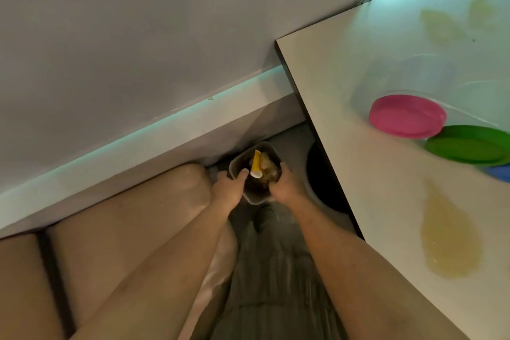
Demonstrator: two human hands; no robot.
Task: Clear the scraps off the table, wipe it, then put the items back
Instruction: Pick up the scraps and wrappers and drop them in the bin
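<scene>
White tabletop (345,160) noted at right, dark along its edge, set near a grey wall (138,22) with a pale skirting (165,132). Two yellowish stains are seen on it: a large one (449,240) near the front, a fainter one (441,25) at the back. A pink plate (407,116), green plate (472,145) and blue plate (499,172) are overlapped in a row; something clear behind them is too blurred to tell. A beige sofa (110,215) is seen at left. In the gap between sofa and tabletop, low by the floor, a small grey bin (255,197) is gripped at its rim by the left hand (230,188) and right hand (287,185), fingers curled on either side. Scraps (266,171) are held inside it. A dark round thing (325,182) is partly hidden under the tabletop.
</scene>
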